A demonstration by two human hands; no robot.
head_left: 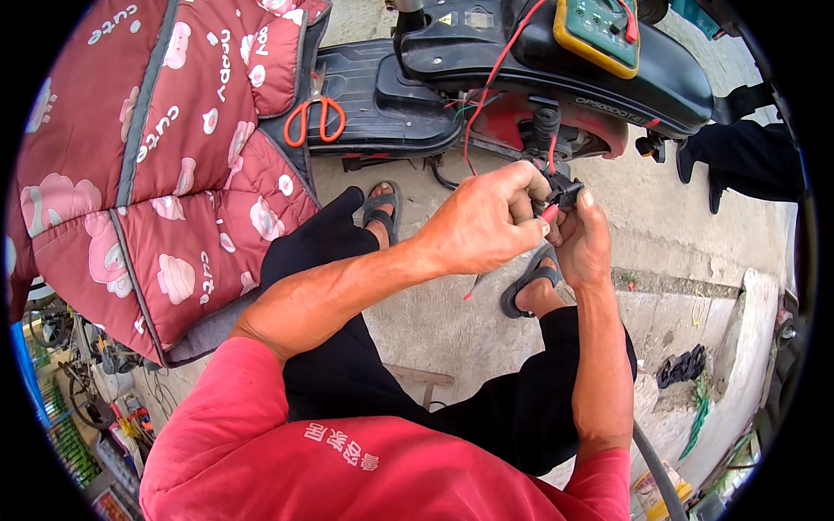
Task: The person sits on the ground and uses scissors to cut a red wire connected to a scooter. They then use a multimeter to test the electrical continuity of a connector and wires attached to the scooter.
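Observation:
My left hand (495,217) is closed round a small red-tipped piece (550,211), pressed up against a black plastic connector (565,193). My right hand (584,243) grips that connector from below, thumb on its side. Wires run behind both hands to a black electric scooter (530,65), below its seat area. A yellow-and-green multimeter (591,33) rests on top of the scooter, with a red lead (489,82) hanging down from it. Orange-handled scissors (330,120) lie on the scooter's black footboard (391,130).
A padded maroon quilt (104,148) hangs at the left. My sandalled feet are on the concrete (460,347), near a small wooden piece (417,376). A person in dark trousers (751,165) is at the right. A pale ledge (738,347) and dark cloth (682,365) lie at lower right.

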